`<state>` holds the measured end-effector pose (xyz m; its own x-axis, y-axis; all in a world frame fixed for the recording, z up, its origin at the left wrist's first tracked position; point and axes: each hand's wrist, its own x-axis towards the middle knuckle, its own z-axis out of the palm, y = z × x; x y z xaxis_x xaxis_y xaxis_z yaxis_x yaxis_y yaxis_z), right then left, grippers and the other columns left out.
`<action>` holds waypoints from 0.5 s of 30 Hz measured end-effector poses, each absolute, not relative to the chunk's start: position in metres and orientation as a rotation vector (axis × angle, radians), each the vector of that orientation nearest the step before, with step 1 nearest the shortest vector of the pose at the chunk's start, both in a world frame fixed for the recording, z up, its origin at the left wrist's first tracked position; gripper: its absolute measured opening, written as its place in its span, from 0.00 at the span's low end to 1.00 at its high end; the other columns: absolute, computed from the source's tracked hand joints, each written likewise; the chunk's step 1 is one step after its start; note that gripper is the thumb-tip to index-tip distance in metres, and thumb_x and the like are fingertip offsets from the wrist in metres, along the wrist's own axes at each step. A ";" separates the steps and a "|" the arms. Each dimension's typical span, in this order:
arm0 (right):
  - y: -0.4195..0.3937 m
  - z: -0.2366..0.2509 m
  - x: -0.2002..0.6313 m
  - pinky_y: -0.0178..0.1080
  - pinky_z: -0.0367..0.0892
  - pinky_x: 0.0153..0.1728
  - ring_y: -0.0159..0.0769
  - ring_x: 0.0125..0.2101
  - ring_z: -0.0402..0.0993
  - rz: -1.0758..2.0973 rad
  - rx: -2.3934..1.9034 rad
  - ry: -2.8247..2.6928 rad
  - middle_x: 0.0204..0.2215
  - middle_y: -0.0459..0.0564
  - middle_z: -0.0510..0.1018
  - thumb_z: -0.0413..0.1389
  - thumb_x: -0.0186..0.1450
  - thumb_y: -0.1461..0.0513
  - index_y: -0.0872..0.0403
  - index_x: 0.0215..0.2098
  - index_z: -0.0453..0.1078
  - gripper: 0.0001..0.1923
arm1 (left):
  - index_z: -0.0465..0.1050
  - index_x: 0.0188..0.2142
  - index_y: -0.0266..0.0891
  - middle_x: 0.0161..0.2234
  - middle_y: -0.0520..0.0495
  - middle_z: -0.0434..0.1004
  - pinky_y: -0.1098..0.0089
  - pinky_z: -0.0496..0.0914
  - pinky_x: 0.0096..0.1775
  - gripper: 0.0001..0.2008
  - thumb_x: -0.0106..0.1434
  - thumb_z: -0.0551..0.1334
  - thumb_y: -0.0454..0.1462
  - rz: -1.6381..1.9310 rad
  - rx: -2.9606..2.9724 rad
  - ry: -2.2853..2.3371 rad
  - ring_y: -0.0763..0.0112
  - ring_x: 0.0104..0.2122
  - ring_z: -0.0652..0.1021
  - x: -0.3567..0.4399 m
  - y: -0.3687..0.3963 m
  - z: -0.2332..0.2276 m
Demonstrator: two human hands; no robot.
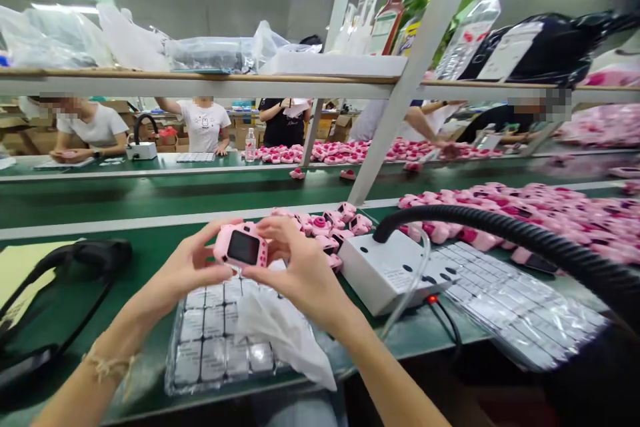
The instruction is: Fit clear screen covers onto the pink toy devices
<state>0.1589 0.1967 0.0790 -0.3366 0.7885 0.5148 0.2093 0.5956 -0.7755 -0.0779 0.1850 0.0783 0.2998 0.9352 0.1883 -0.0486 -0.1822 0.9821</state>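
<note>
A small pink toy camera (243,247) with a dark screen is held up between my two hands, its screen side facing me. My left hand (187,260) grips its left edge, fingers on top and thumb below. On the other edge, my right hand (295,257) pinches it the same way. Below them a gridded sheet of white squares in clear plastic (213,340) lies on the green bench. A crumpled white cloth or tissue (287,333) rests across its right part.
A white box (380,273) with a black flexible hose (465,220) and red light stands right. Pink toy cameras (530,213) are heaped behind it. Another plastic-wrapped sheet (515,300) lies far right, a black headset-like object (95,260) left. A slanted post (400,100) and co-workers (203,127) are beyond.
</note>
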 end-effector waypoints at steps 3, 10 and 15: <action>0.131 0.071 0.159 0.40 0.84 0.48 0.41 0.50 0.85 0.798 -0.759 -1.784 0.61 0.51 0.83 0.76 0.64 0.62 0.45 0.56 0.76 0.25 | 0.84 0.61 0.50 0.60 0.40 0.87 0.64 0.84 0.47 0.35 0.53 0.85 0.41 1.209 1.401 0.784 0.53 0.48 0.89 -0.078 0.126 0.066; 0.035 0.041 0.162 0.48 0.75 0.68 0.47 0.66 0.77 0.793 -0.855 -1.721 0.66 0.48 0.80 0.73 0.63 0.69 0.38 0.65 0.74 0.37 | 0.88 0.55 0.50 0.55 0.39 0.89 0.62 0.86 0.44 0.34 0.47 0.87 0.45 1.393 1.167 0.854 0.48 0.47 0.89 -0.048 0.037 0.006; 0.027 0.026 0.176 0.41 0.80 0.58 0.44 0.59 0.82 1.442 -0.820 -1.575 0.63 0.46 0.81 0.73 0.57 0.71 0.38 0.64 0.76 0.40 | 0.88 0.55 0.55 0.64 0.39 0.79 0.61 0.84 0.48 0.32 0.50 0.86 0.48 1.247 1.172 0.808 0.44 0.55 0.85 -0.049 0.020 -0.029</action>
<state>0.1760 0.0271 0.0263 -0.4440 0.8842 0.1449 -0.0665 0.1287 -0.9894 -0.0494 0.0200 -0.0289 0.1884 0.9732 0.1322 -0.2774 -0.0764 0.9577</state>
